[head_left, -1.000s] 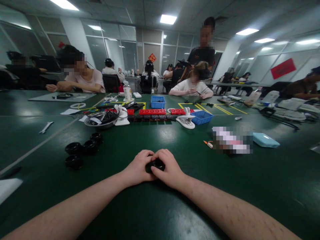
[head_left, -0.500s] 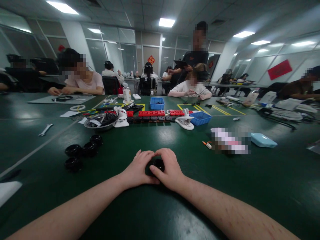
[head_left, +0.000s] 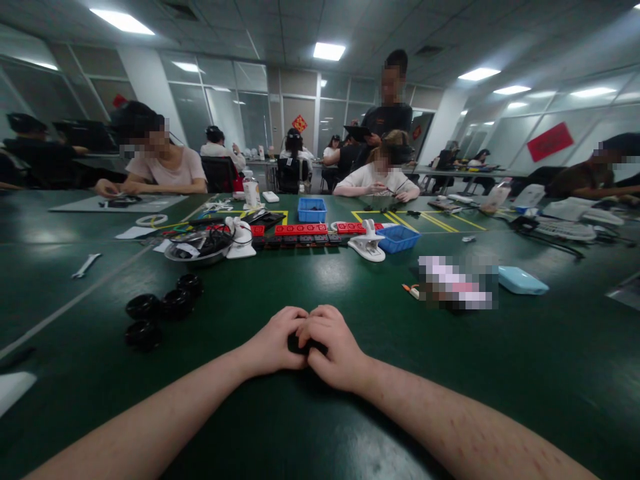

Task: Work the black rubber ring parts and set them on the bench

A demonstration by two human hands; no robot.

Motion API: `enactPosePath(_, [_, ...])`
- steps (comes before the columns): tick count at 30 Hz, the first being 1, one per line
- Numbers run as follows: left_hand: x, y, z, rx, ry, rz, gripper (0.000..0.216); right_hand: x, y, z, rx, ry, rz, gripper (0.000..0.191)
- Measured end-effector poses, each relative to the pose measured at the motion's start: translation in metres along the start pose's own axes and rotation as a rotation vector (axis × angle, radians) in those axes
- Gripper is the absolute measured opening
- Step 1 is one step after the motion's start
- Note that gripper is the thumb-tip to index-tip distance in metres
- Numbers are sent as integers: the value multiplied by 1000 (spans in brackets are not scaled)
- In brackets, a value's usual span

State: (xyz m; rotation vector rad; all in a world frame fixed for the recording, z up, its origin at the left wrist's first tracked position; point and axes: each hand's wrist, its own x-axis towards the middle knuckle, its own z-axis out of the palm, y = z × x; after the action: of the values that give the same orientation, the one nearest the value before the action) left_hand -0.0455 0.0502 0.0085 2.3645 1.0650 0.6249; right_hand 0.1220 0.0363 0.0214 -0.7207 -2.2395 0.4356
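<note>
A glossy black round part [head_left: 300, 343], cup-like in shape, sits between my hands low in the middle of the view, mostly covered by fingers. My left hand [head_left: 277, 341] curls around its left side, thumb below and fingers above. From the right, my right hand [head_left: 336, 347] wraps over it, with the fingers bent across the top and the thumb at the near side. Several similar black round parts [head_left: 143, 307] stand in a loose group on the green table [head_left: 225, 413] to the left of my hands.
Across the table lie a metal bowl of cables [head_left: 197, 252], white clip stands [head_left: 369, 245], a red-and-black strip of blocks [head_left: 300, 233] and blue bins [head_left: 399, 239]. A wrench [head_left: 86, 265] lies left, a light-blue case [head_left: 523, 280] right. People sit opposite; one person stands.
My right hand's fingers have closed further over the black part, covering more of it, and its thumb has shifted down. The whole view has tilted slightly.
</note>
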Motion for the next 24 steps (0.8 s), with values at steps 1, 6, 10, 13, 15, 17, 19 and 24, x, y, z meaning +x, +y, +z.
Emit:
enactPosePath(1, [0,-1,0,0,-12,8,30,0,-1,0,5,-6,-15,17])
enactPosePath(6, [-1,-3,0,17,-29,7,46,0,-4,-3,-10,3,-21,19])
enactPosePath(10, [-4,1,0,58,33,-57,71,-1,-3,-3,-81,76,75,28])
enactPosePath(13, [-5,7,3,110,75,-110,79,-1,0,0,-147,119,167,33])
enactPosePath(15, [-6,11,7,137,84,-127,79,0,2,3,-181,112,203,28])
enactPosePath(17, [-6,14,10,155,86,-133,69,1,3,5,-198,86,212,20])
enactPosePath(19, [-5,16,11,166,86,-134,55,1,3,5,-196,62,202,14])
enactPosePath(24, [-3,9,4,145,47,-72,37,2,2,3,-129,0,101,10])
